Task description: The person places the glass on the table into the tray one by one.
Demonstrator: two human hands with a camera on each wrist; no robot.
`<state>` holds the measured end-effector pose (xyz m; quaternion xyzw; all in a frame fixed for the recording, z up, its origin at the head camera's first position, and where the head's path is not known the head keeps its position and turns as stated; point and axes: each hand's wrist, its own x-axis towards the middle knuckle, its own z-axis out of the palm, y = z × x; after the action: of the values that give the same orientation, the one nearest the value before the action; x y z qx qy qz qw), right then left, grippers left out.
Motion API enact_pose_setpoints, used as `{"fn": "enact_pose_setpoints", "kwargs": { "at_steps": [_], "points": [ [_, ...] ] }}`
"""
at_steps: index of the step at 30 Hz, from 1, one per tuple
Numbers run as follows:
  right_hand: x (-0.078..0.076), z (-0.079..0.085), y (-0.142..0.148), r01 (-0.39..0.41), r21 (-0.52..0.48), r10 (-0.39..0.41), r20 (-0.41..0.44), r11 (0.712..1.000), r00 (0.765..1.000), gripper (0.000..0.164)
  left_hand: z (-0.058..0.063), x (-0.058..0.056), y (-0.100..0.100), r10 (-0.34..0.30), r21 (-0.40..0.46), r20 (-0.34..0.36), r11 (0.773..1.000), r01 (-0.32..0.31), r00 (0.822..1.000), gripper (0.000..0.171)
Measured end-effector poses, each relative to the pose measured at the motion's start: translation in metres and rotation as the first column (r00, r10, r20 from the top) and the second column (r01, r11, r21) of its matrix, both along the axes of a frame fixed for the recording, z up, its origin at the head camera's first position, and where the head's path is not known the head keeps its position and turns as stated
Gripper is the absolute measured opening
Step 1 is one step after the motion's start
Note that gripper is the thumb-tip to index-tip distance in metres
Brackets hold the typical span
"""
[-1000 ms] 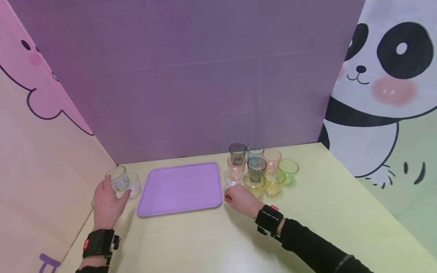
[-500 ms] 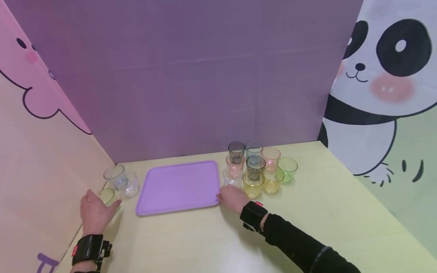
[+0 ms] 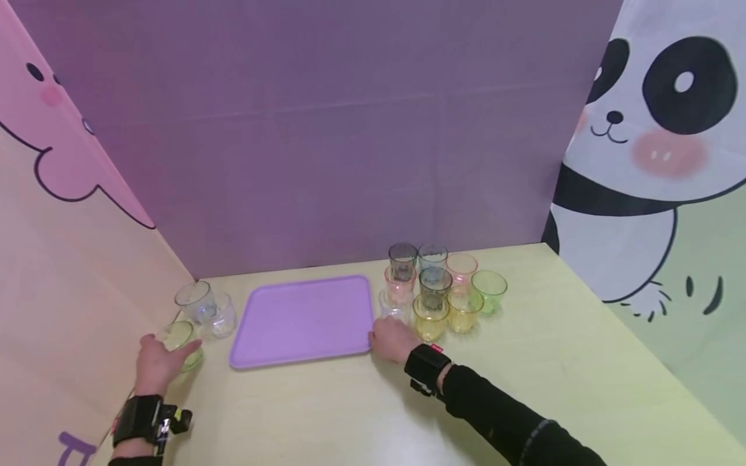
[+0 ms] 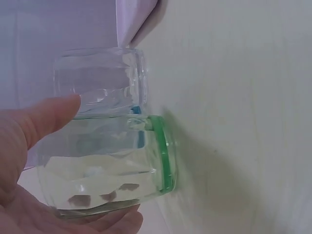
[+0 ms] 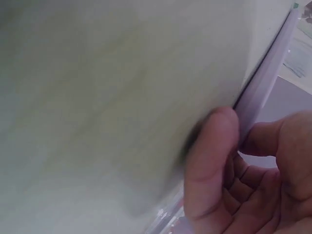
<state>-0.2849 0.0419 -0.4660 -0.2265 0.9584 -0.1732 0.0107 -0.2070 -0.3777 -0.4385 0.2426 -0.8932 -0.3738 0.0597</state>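
My left hand (image 3: 157, 364) is round a green-tinted glass (image 3: 189, 349) at the table's left edge. In the left wrist view, the thumb lies along one side of this glass (image 4: 105, 165) and the fingers curl along the other. Just behind it stand two more glasses, a bluish clear glass (image 3: 197, 303) and a clear glass (image 3: 223, 317). With my right hand (image 3: 393, 340) I pinch the near right corner of the purple tray (image 3: 303, 320). The right wrist view shows the tray's rim (image 5: 258, 92) between thumb and finger.
Right of the tray stand several glasses close together, among them a yellow glass (image 3: 431, 320), a green glass (image 3: 491, 291) and a dark grey glass (image 3: 403, 259). A purple backdrop (image 3: 350, 142) rises behind the table, with printed panels on both sides.
My left hand has let go of the bluish clear glass behind and come nearer, round the green-tinted one. My right hand has moved left from beside the glasses to the tray's corner.
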Motion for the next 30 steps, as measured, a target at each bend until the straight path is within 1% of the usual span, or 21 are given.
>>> {"fn": "enact_pose_setpoints", "kwargs": {
  "at_steps": [4,9,11,13,14,17,21,23,25,30],
  "points": [
    [-0.001,-0.003,-0.001,0.013,-0.011,-0.012,0.047,1.000,0.999,0.030,-0.001,0.003,0.001,0.025,0.035,-0.006,0.999,-0.025,1.000,0.112],
    [-0.001,-0.001,-0.002,0.022,-0.036,-0.018,0.094,0.999,0.995,0.029,0.001,0.006,0.004,0.063,0.095,-0.045,0.994,-0.058,0.997,0.111],
    [-0.001,0.000,-0.002,0.023,-0.044,-0.018,0.105,0.999,0.994,0.029,0.003,0.007,0.006,0.078,0.126,-0.067,0.990,-0.069,0.995,0.111],
    [-0.002,0.000,-0.002,0.022,-0.038,-0.017,0.111,0.999,0.994,0.029,0.004,0.006,0.009,0.092,0.134,-0.102,0.988,-0.078,0.991,0.108],
    [-0.002,0.000,-0.003,0.024,-0.038,-0.020,0.121,0.999,0.992,0.029,0.005,0.005,0.011,0.102,0.131,-0.128,0.988,-0.085,0.987,0.106],
    [-0.002,-0.002,-0.004,0.025,-0.019,-0.022,0.115,1.000,0.993,0.029,0.010,0.002,0.018,0.135,0.115,-0.210,0.987,-0.113,0.968,0.099],
    [-0.002,-0.004,-0.006,0.005,0.032,-0.008,0.069,0.999,0.998,0.031,0.020,-0.002,0.032,0.168,0.117,-0.287,0.983,-0.140,0.943,0.093],
    [-0.001,-0.003,-0.007,-0.002,0.057,-0.001,0.054,0.998,0.999,0.031,0.025,-0.003,0.038,0.171,0.131,-0.304,0.982,-0.137,0.937,0.092],
    [0.000,-0.002,-0.008,-0.002,0.065,-0.002,0.061,0.998,0.998,0.031,0.031,-0.004,0.045,0.165,0.143,-0.315,0.982,-0.125,0.934,0.091],
    [0.001,-0.001,-0.007,0.028,0.044,-0.033,0.112,0.999,0.993,0.030,0.042,-0.012,0.064,0.104,0.158,-0.346,0.986,-0.052,0.933,0.087]
  ]
}}
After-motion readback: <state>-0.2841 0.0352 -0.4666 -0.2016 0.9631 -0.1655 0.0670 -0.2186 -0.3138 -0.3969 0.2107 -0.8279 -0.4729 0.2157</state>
